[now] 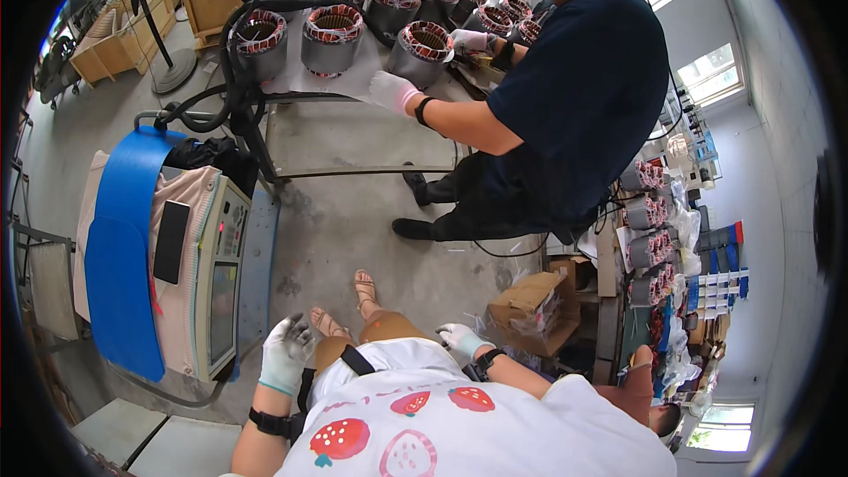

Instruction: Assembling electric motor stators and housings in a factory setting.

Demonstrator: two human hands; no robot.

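Observation:
My left hand (288, 352), in a white glove with grey fingertips, hangs in the air beside the machine with a control panel (231, 228). Its fingers are loosely bent and apart, with nothing in them. My right hand (460, 339), also gloved, is held low in front of me, its fingers loosely spread and nothing in them. Nearest to it is an open cardboard box (533, 311) on the floor. Across from me a co-worker in dark clothes (579, 97) has gloved hands at a grey motor stator (420, 55) with copper windings.
Several more stators (332, 40) stand on the table at the back, where thick black cables (243, 57) hang. A blue cover (124, 252) and a phone (171, 243) lie on the machine. More stators (651, 247) line the right. A fan stand (175, 71) is at far left.

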